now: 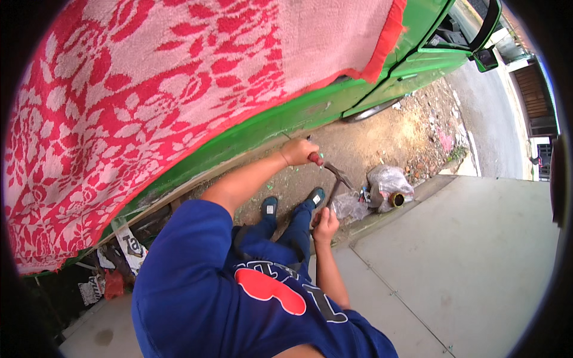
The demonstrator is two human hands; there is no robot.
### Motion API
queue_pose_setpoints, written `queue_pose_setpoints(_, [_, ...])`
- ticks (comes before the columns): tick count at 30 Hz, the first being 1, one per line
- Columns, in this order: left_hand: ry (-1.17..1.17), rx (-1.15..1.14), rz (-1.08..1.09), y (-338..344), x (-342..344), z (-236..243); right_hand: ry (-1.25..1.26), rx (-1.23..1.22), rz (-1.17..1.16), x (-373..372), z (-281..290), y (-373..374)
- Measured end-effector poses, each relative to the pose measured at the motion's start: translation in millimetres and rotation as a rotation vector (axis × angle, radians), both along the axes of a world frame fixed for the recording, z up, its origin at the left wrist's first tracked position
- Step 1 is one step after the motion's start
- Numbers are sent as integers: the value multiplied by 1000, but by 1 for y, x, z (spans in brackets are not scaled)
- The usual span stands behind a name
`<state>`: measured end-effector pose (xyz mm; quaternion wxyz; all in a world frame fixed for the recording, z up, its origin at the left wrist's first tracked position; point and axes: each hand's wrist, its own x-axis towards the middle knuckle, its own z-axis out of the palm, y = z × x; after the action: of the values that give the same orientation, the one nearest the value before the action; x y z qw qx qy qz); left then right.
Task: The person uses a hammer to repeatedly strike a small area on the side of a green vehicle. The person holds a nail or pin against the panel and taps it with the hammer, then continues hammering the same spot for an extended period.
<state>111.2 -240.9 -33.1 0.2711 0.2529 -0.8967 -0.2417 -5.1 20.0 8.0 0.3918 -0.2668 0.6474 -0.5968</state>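
My left hand (298,151) is closed around the red grip of a hammer (332,167), out beside the green vehicle's lower side. The hammer's dark metal head points away from that hand, toward the right. Below it, my right hand (326,225) grips a dark slim metal bar (335,193). The bar's upper end comes up close to the hammer head; whether the two touch I cannot tell. Its lower end is hidden in my fingers. Both tools are above the ground, to the right of my shoes (316,196).
A red-and-pink patterned cloth (179,89) drapes over the green vehicle (364,95). Plastic bags (382,179) and an open can (396,199) lie right of my hands, by a large grey panel (453,238). Rubble (427,152) borders the road. Scraps (113,283) lie at lower left.
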Motion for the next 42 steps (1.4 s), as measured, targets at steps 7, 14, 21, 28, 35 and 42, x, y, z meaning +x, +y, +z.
queue_pose_setpoints(7, [27,37,-31,-3,1,-8,83,52,125,-14,-12,-28])
queue_pose_setpoints(14, [125,150,66,-1,4,1,10,-22,93,-36,25,-18])
queue_pose_setpoints(21, [162,151,35,-2,7,2,-29,26,150,-38,16,-14])
queue_pose_setpoints(28, [179,172,19,-4,7,8,-45,81,175,-34,13,-11])
queue_pose_setpoints(35, [210,149,-12,-4,7,8,-66,79,190,-27,10,-9])
queue_pose_setpoints(42, [131,112,-27,-8,11,8,43,-15,87,-8,8,-5])
